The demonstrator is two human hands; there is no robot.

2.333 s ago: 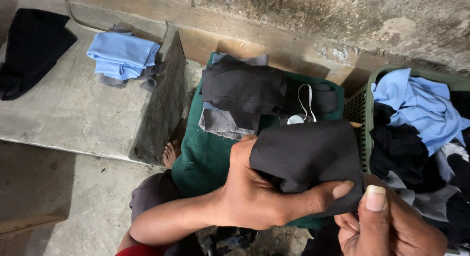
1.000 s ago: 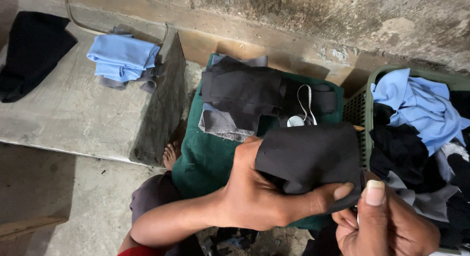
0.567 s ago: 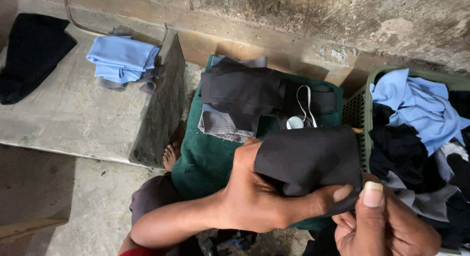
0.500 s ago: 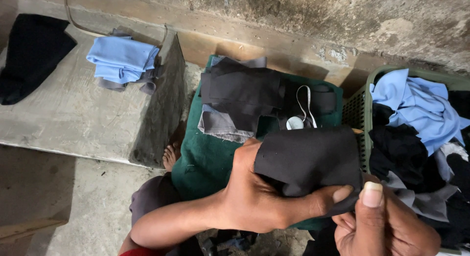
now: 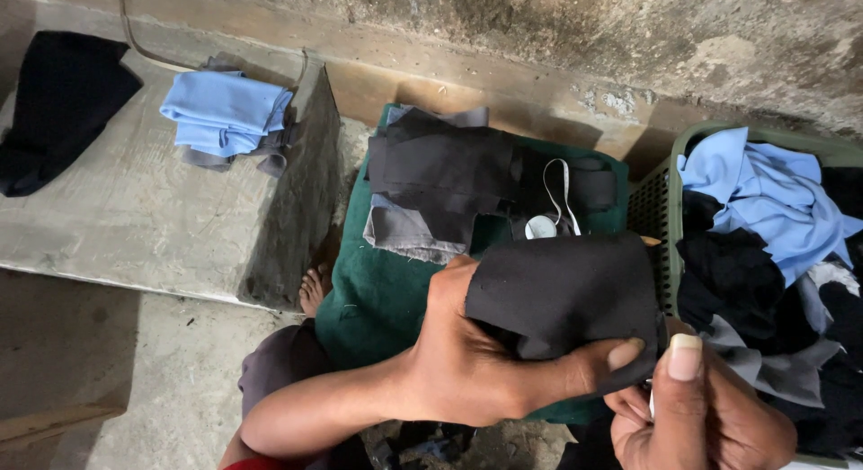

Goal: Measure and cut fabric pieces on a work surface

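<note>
Left hand [image 5: 476, 362] clamped on dark cloth piece [image 5: 566, 295], thumb across lower edge. Right hand [image 5: 701, 416] fingers curled together at cloth corner, beside green basket [image 5: 661, 196].

Item: black cloth piece [image 5: 566, 290], plain dark fabric, matte, folded over on itself.
Shape: roughly rectangular, top edge straight, lower right corner drooping.
Pose: held up off the surface, face toward the camera, slightly tilted.
Hold: left hand [image 5: 467, 362] grips it from below-left, thumb across the lower edge; right hand [image 5: 697, 416] touches the lower right corner.
Location: above the front edge of the green mat [image 5: 378, 290], just beside the green basket [image 5: 661, 209].
</note>
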